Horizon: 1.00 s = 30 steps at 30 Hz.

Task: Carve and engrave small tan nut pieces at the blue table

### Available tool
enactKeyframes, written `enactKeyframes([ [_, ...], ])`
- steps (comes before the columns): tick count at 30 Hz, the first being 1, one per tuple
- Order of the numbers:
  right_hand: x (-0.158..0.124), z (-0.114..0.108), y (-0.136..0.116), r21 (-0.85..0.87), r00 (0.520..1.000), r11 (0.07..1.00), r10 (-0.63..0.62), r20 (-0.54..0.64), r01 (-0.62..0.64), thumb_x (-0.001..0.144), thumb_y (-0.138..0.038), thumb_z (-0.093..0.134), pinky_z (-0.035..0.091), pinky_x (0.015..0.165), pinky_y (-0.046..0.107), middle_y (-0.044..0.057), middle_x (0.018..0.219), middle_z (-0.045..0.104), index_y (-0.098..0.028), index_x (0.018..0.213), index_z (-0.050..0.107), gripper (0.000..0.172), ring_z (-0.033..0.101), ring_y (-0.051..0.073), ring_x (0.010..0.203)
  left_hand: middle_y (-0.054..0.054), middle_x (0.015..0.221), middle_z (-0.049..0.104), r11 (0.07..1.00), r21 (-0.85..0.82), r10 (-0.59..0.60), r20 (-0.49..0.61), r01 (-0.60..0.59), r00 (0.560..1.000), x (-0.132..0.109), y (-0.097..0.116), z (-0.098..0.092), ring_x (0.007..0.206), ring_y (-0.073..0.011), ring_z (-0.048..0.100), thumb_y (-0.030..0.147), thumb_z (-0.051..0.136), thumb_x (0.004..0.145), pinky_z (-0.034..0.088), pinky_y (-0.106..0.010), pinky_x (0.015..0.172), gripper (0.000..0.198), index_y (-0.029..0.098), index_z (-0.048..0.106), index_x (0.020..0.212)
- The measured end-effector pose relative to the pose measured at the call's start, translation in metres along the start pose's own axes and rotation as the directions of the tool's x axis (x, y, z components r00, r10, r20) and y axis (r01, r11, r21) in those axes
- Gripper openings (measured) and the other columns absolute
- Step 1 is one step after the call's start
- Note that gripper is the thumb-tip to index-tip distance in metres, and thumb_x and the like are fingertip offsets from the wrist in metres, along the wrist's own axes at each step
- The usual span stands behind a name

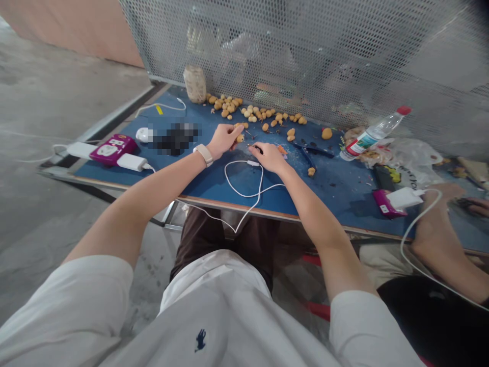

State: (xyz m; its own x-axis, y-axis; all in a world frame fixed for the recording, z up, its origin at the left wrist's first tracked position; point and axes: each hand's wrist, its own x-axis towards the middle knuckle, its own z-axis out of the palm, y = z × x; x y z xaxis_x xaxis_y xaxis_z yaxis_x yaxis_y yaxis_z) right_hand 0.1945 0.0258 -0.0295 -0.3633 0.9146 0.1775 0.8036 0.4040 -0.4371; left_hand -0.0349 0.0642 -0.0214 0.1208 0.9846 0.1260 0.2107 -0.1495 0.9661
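My left hand (224,140) rests on the blue tabletop (225,182), its fingertips curled around a small round golden fruit (240,137). My right hand (268,157) pinches a small dark object (257,148) against the table. Orange scraps (281,149) lie just beyond these fingers. A dark-handled pair of pliers or scissors (308,151) sits further right. A scattered band of similar golden-brown fruits (248,110) spreads across the far part of the table. A white cable (244,179) loops below and between my hands, without touching either.
A perforated metal screen (305,51) rises behind the table, with a pale jar (194,84) before it. To the right are a red-capped plastic bottle (376,135) and a plastic bag (412,160). A magenta power strip (112,149) sits left. A co-worker's bare foot (435,219) shows at right.
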Motion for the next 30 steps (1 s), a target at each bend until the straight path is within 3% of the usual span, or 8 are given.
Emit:
enactKeyframes([
  [12,0.001,0.001,0.002,-0.008,1.0,1.0,-0.006,-0.001,0.006,0.134,-0.055,0.057,0.053,0.098,0.041,0.018,0.124,0.096,-0.018,0.131,0.092,0.05,0.086,0.037,0.115,0.004,0.058,0.056,0.999,-0.041,0.02,-0.01,-0.02,1.0,0.002,-0.003,0.003,0.048,-0.0069,0.049,0.021,0.065,0.135,0.034,-0.021,0.05,0.062,0.023,0.054,0.074],
  [18,0.001,0.002,0.0,-0.032,1.0,0.999,0.004,0.002,-0.004,0.133,-0.051,0.055,0.051,0.096,0.041,0.017,0.124,0.096,-0.017,0.133,0.091,0.049,0.085,0.036,0.116,0.006,0.062,0.055,0.999,-0.045,0.024,0.017,-0.023,1.0,0.004,-0.005,0.004,0.048,-0.0069,0.046,0.025,0.062,0.137,0.034,-0.021,0.052,0.053,0.024,0.055,0.084],
  [24,0.003,0.002,-0.002,-0.065,1.0,0.998,0.024,-0.016,-0.025,0.134,-0.049,0.053,0.051,0.096,0.041,0.017,0.119,0.095,-0.019,0.13,0.09,0.048,0.085,0.037,0.113,0.008,0.073,0.047,0.986,-0.134,-0.08,0.118,0.096,0.99,0.0,0.004,0.003,0.049,-0.0075,0.04,0.024,0.043,0.139,0.029,-0.023,0.054,0.042,0.025,0.055,0.098],
  [27,0.003,0.002,-0.001,-0.067,0.998,0.997,0.04,-0.043,-0.043,0.135,-0.051,0.048,0.053,0.098,0.042,0.016,0.117,0.094,-0.02,0.127,0.089,0.052,0.084,0.036,0.11,0.007,0.08,0.048,0.965,-0.217,-0.115,0.161,0.149,0.98,0.003,0.003,0.002,0.051,-0.0076,0.04,0.02,0.045,0.135,0.031,-0.023,0.058,0.035,0.026,0.052,0.101],
  [30,0.002,0.001,0.0,-0.047,0.996,0.998,0.04,-0.074,-0.044,0.136,-0.058,0.043,0.054,0.099,0.042,0.015,0.116,0.093,-0.021,0.128,0.089,0.06,0.083,0.035,0.111,0.006,0.082,0.048,0.97,-0.206,-0.108,0.125,0.133,0.986,0.007,-0.002,0.001,0.054,-0.0074,0.041,0.024,0.05,0.136,0.032,-0.023,0.059,0.033,0.027,0.049,0.103],
])
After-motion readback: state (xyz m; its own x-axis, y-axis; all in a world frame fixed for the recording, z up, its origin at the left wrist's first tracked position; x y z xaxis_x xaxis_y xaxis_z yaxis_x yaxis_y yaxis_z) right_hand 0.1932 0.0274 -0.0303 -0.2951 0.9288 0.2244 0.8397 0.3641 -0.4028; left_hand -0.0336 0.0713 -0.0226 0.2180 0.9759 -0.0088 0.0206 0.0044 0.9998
